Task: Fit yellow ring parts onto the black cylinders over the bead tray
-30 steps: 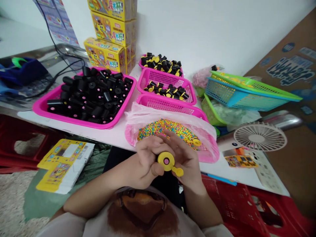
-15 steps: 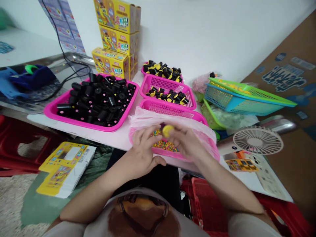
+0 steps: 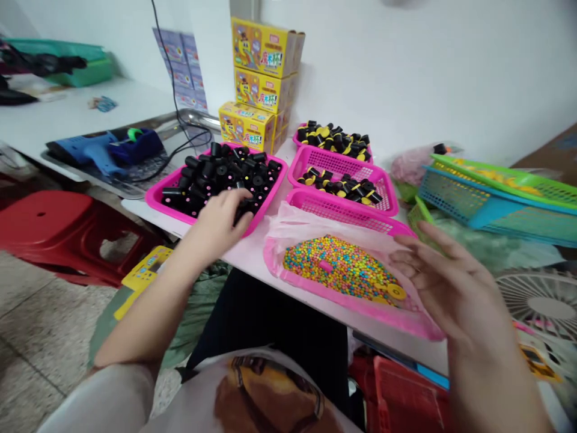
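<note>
A white desk (image 3: 252, 258) runs across the view, with a stack of yellow printed cartons (image 3: 260, 78) at its far side and a red plastic stool (image 3: 49, 219) on the floor to the left. On the desk sit a wide pink tray (image 3: 276, 183) heaped with black cylinders (image 3: 225, 171), a pink mesh basket (image 3: 336, 163) of black pieces with yellow ends (image 3: 347, 186), and a pink basket (image 3: 315, 297) lined with a clear plastic bag, nearest the person and filled with multicoloured candy beads (image 3: 338, 267). A blue glue gun (image 3: 85, 147) lies on a metal tray off to the left, and a white desk fan (image 3: 541, 304) shows at the right edge. The left hand (image 3: 220, 222) reaches to the black cylinders, its fingers (image 3: 241, 207) curled down on the heap at the tray's near side; whether they have closed on one cannot be told. The right hand (image 3: 451, 282) hangs open above the bagged beads, its fingers spread wide and holding nothing. A yellow round cap with a short stem (image 3: 395, 292) rests at the beads' edge. The step in hand looks like picking from the black cylinders, and the next move seems to call for lifting one clear of the heap toward the free right hand.
</note>
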A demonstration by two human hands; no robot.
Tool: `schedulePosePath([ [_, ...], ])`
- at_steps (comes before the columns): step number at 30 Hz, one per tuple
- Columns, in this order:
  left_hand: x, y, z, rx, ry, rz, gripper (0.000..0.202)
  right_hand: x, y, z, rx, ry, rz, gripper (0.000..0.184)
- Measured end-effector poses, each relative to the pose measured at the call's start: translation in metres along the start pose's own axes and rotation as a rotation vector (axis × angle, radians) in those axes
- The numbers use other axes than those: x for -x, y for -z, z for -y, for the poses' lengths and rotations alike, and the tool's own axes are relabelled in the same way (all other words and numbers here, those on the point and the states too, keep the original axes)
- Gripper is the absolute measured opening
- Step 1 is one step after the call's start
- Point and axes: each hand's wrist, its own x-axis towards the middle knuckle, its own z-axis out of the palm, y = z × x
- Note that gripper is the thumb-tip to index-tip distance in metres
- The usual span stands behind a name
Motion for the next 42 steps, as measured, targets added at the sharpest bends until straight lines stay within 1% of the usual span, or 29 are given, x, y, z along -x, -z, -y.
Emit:
schedulePosePath([
  [1,-0.013,0.009,0.014,-0.102,0.084,0.083,0.048,0.011,0.001,0.002,0.007,0.001,-0.006,0.028],
  [2,-0.025,0.016,0.025,-0.203,0.137,0.208,0.059,0.020,0.001,0.003,0.016,-0.003,-0.015,0.023],
  [3,-0.037,0.020,0.033,-0.276,0.152,0.359,0.070,0.027,0.001,0.004,0.025,-0.011,-0.028,0.020],
  [5,-0.057,0.023,0.041,-0.336,0.134,0.626,0.086,0.037,0.000,0.004,0.046,-0.039,-0.046,0.019],
  [6,-0.066,0.022,0.041,-0.328,0.122,0.721,0.092,0.040,-0.001,0.004,0.054,-0.052,-0.049,0.021],
  [7,-0.073,0.019,0.041,-0.309,0.118,0.779,0.096,0.043,-0.003,0.003,0.057,-0.061,-0.046,0.022],
  [8,-0.079,0.016,0.039,-0.290,0.123,0.809,0.099,0.045,-0.005,0.002,0.054,-0.068,-0.040,0.023],
  [11,-0.089,0.006,0.037,-0.260,0.139,0.825,0.103,0.050,-0.011,-0.005,0.026,-0.102,-0.027,0.022],
  [15,-0.089,0.001,0.040,-0.248,0.133,0.782,0.087,0.056,-0.011,-0.016,-0.010,-0.126,-0.015,0.022],
  [22,-0.084,0.008,0.049,-0.192,0.060,0.614,0.053,0.063,-0.007,-0.018,0.017,-0.111,-0.002,0.020],
  [28,-0.087,0.009,0.052,-0.099,0.064,0.562,0.039,0.061,-0.006,-0.026,-0.030,-0.067,-0.009,0.020],
  [31,-0.088,0.017,0.049,-0.061,0.117,0.485,0.034,0.061,-0.003,-0.030,-0.046,-0.046,0.010,0.018],
  [32,-0.086,0.021,0.046,-0.006,0.154,0.440,0.034,0.062,-0.002,-0.032,-0.044,-0.034,0.018,0.017],
  [34,-0.079,0.028,0.034,0.233,0.250,0.326,0.036,0.064,-0.003,-0.035,-0.016,0.008,0.025,0.013],
  [36,-0.064,0.030,0.012,0.620,0.337,0.241,0.038,0.064,-0.010,-0.039,0.068,0.084,0.036,0.008],
  [37,-0.054,0.029,-0.002,0.804,0.358,0.241,0.041,0.064,-0.016,-0.040,0.125,0.142,0.053,0.010],
  [38,-0.042,0.025,-0.017,1.048,0.385,0.285,0.044,0.063,-0.024,-0.041,0.181,0.211,0.079,0.016],
  [39,-0.030,0.019,-0.033,1.277,0.416,0.382,0.047,0.062,-0.033,-0.041,0.229,0.285,0.114,0.022],
  [40,-0.018,0.012,-0.050,1.455,0.448,0.492,0.047,0.060,-0.043,-0.041,0.264,0.354,0.157,0.031],
  [42,0.004,-0.004,-0.079,1.691,0.497,0.696,0.045,0.057,-0.062,-0.041,0.303,0.462,0.265,0.055],
])
